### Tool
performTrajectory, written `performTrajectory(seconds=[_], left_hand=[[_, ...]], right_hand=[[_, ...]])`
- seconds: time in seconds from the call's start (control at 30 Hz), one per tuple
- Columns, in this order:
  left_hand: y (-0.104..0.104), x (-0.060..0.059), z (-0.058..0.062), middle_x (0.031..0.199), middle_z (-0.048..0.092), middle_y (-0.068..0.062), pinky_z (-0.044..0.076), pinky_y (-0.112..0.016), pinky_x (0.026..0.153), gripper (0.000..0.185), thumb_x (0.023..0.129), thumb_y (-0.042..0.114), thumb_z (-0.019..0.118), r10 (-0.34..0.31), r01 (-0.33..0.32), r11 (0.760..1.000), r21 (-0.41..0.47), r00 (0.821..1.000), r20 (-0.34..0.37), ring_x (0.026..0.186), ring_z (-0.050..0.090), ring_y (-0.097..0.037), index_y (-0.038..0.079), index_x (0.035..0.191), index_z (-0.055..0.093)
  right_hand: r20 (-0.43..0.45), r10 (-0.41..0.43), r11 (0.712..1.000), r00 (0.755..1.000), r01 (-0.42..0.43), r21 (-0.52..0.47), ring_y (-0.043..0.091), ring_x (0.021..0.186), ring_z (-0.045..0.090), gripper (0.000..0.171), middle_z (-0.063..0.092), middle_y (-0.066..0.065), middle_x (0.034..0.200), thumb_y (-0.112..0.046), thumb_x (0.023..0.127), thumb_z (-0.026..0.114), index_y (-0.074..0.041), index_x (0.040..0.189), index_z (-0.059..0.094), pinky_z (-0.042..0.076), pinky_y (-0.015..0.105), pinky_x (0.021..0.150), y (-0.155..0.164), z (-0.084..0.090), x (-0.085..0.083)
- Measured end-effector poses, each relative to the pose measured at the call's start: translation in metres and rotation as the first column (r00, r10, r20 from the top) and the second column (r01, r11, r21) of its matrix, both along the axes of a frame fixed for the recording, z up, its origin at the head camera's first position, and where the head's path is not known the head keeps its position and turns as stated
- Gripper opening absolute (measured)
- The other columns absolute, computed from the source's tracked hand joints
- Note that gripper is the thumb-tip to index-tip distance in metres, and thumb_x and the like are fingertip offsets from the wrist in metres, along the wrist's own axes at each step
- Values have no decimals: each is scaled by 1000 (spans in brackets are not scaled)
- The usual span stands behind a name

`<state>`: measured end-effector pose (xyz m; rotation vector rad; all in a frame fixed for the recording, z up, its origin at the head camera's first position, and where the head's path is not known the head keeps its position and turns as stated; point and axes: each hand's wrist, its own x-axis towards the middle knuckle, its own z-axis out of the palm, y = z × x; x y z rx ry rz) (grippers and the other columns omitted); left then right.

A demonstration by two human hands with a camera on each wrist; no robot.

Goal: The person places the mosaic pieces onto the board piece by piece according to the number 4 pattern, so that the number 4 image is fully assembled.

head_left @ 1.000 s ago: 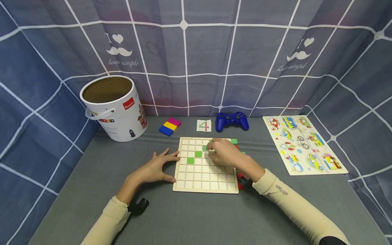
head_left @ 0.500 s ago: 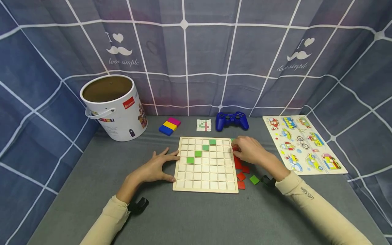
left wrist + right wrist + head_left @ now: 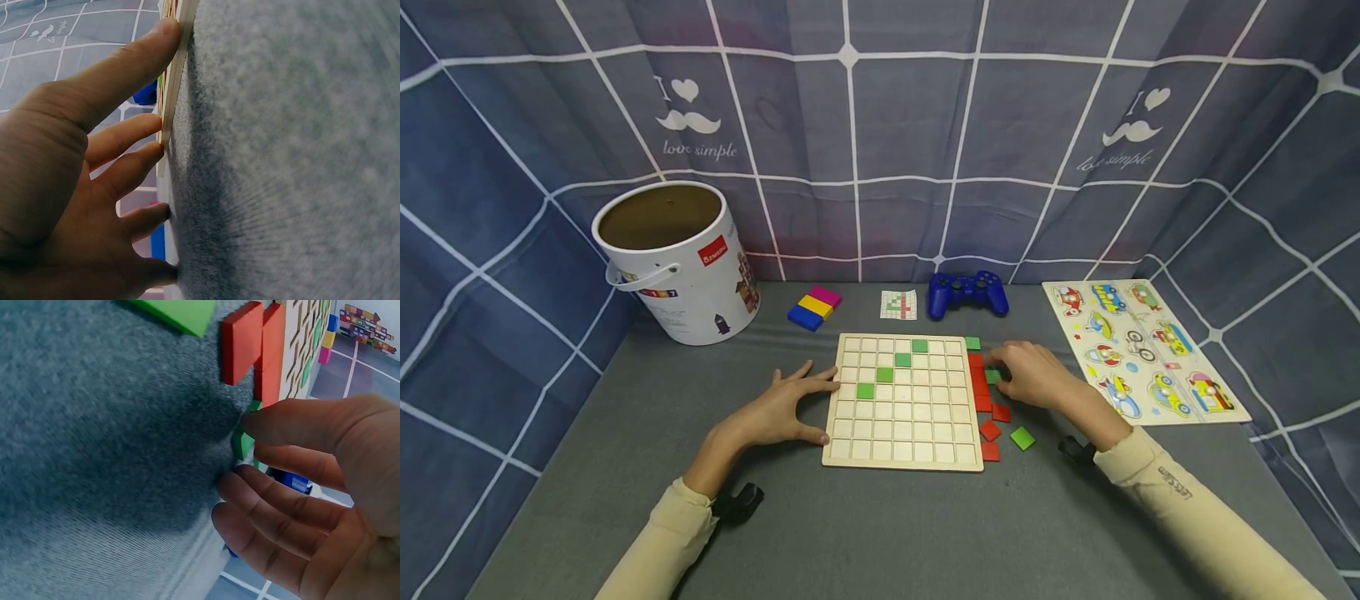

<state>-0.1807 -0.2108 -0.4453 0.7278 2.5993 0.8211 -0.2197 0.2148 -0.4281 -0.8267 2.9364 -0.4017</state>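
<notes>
A wooden grid board (image 3: 917, 433) lies on the grey felt with several green tiles (image 3: 902, 360) set in a diagonal. My left hand (image 3: 782, 408) rests flat on the felt, its straight fingers (image 3: 125, 69) against the board's left edge (image 3: 181, 56). My right hand (image 3: 1003, 372) is just right of the board among loose red tiles (image 3: 979, 387). Its thumb and forefinger (image 3: 294, 422) pinch a small green tile (image 3: 242, 442), which shows at the fingertips (image 3: 992, 377) in the head view. Red tiles (image 3: 244, 340) lie close beside it.
Another loose green tile (image 3: 1022, 438) and more red ones (image 3: 990, 431) lie by the board's right edge. At the back stand a white bucket (image 3: 673, 258), coloured blocks (image 3: 815, 307), a pattern card (image 3: 899, 305) and a blue controller (image 3: 967, 294). A vehicle puzzle (image 3: 1142, 350) lies right.
My right hand left a green tile in the board's top row, then moved right off the board to the loose tiles and took hold of a green one. The left hand stayed put.
</notes>
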Motion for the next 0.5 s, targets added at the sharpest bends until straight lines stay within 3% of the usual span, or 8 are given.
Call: performTrajectory(seconds=[0.13, 0.5], left_hand=[[-1, 0, 0, 162, 29, 1, -6, -77, 106, 83, 71, 34, 91, -5, 5, 1000, 6, 1000, 1, 150, 7, -40, 17, 144, 55], [-2, 0, 1, 162, 29, 1, -7, -77, 105, 83, 71, 34, 92, -4, 4, 1000, 20, 1000, -3, 150, 7, -41, 16, 144, 56]], right_hand=[[0, 3, 1000, 1000, -3, 8, 26, 89, 66, 32, 71, 9, 103, -5, 77, 82, -4, 108, 74, 55, 47, 73, 0, -1, 1], [-24, -23, 1000, 999, 23, 8, 19, 73, 61, 25, 70, 7, 91, -7, 77, 83, -3, 100, 75, 52, 43, 63, -2, 4, 0]])
